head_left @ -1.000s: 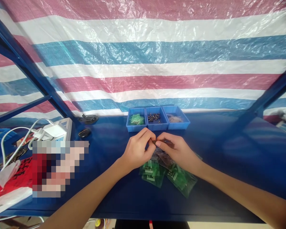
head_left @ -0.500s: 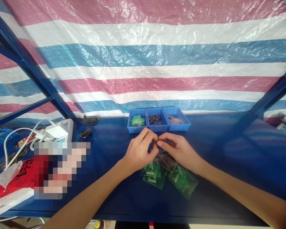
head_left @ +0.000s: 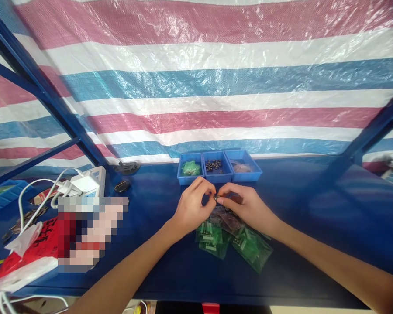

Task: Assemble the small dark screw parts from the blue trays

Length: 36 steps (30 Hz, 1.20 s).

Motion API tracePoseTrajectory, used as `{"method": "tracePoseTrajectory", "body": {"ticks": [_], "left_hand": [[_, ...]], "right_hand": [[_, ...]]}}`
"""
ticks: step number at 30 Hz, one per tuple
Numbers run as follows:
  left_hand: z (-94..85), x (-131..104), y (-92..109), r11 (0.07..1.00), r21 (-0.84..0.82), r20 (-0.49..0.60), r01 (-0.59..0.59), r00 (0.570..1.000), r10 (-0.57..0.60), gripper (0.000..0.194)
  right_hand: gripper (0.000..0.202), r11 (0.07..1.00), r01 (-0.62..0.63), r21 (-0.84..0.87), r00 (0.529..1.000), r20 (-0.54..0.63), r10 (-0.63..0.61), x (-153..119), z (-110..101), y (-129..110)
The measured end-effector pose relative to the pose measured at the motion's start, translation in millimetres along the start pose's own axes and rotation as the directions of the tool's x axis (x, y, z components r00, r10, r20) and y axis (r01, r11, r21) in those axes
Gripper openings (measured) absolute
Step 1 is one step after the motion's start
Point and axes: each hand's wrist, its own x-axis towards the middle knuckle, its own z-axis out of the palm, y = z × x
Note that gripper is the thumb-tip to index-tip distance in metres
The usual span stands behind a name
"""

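Observation:
My left hand (head_left: 196, 203) and my right hand (head_left: 242, 201) meet fingertip to fingertip above the table. Pinched between them is a small dark metal part (head_left: 216, 198), mostly covered by the fingers. Below the hands lie clear plastic bags with green contents, one (head_left: 212, 237) on the left and another (head_left: 253, 249) on the right. A brownish bag (head_left: 228, 219) lies between these, partly under my right hand. Just beyond my fingers stand three blue bins: one with green pieces (head_left: 190, 168), one with small dark and brass-coloured parts (head_left: 213, 165), one with clear bags (head_left: 240, 167).
On the left are a white power strip (head_left: 100, 181) with plugs and cables, a black oval object (head_left: 122, 186) and a red bag (head_left: 41, 244) beside a blurred-out patch. Blue frame posts (head_left: 88, 155) rise at both sides, with a striped sheet (head_left: 216, 83) behind.
The camera view has shifted slightly. My hands stay together in nearly the same place, and the dark part between the fingertips now shows more clearly.

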Motion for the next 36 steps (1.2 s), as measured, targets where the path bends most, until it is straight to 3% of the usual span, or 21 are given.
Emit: {"method": "tracePoseTrajectory", "body": {"ticks": [5, 10, 12, 14, 17, 19, 25, 27, 32, 36], "left_hand": [[-1.7, -0.8, -2.4, 1.000, 0.000, 0.004, 0.006, 1.000, -0.006, 0.011], [-1.4, -2.5, 0.0, 1.000, 0.023, 0.022, -0.017, 1.000, 0.016, 0.014], [-1.7, -2.2, 3.4, 0.999, -0.036, 0.011, -0.023, 1.000, 0.024, 0.017], [-2.5, -0.5, 8.2, 0.980, -0.199, -0.017, 0.025, 0.999, -0.029, 0.018], [-4.7, 4.3, 15.4, 0.833, -0.526, 0.036, 0.171, 0.983, -0.180, 0.015], [-6.1, 7.4, 17.8, 0.717, -0.649, 0.098, 0.253, 0.963, -0.250, 0.014], [-3.8, 10.1, 11.6, 0.564, -0.735, 0.181, 0.377, 0.910, -0.372, 0.012], [-1.5, 9.0, 8.3, 0.602, -0.706, 0.166, 0.373, 0.914, -0.371, 0.013], [1.6, 5.0, 6.0, 0.865, -0.388, 0.090, 0.319, 0.947, -0.309, 0.018], [0.6, 3.4, 8.1, 0.948, -0.219, 0.081, 0.230, 0.973, -0.217, 0.006]], "right_hand": [[0.016, 0.989, 0.037, -0.144, 0.999, -0.016, -0.039, -0.4, 1.4, -0.6], [0.025, 0.989, 0.025, -0.148, 0.999, -0.029, -0.029, 0.2, -0.3, -1.8], [0.027, 0.990, 0.016, -0.141, 0.999, -0.047, -0.022, 0.6, -1.2, -1.1], [0.026, 0.989, 0.011, -0.145, 0.999, -0.048, -0.018, 0.9, -1.2, 0.5], [0.025, 0.984, 0.014, -0.177, 1.000, -0.017, -0.017, 0.6, 1.2, 3.3], [0.024, 0.981, 0.020, -0.194, 1.000, -0.001, -0.021, -0.1, 3.5, 4.6], [0.023, 0.982, 0.043, -0.183, 0.999, 0.002, -0.043, -1.0, 5.0, 2.8], [0.024, 0.981, 0.031, -0.191, 0.999, -0.021, -0.035, -0.6, 3.6, 1.8], [0.028, 0.981, -0.003, -0.196, 0.997, -0.071, -0.011, 0.5, 0.7, 1.3], [0.030, 0.978, 0.010, -0.208, 0.998, -0.054, -0.021, 0.8, 0.4, 2.1]]}}
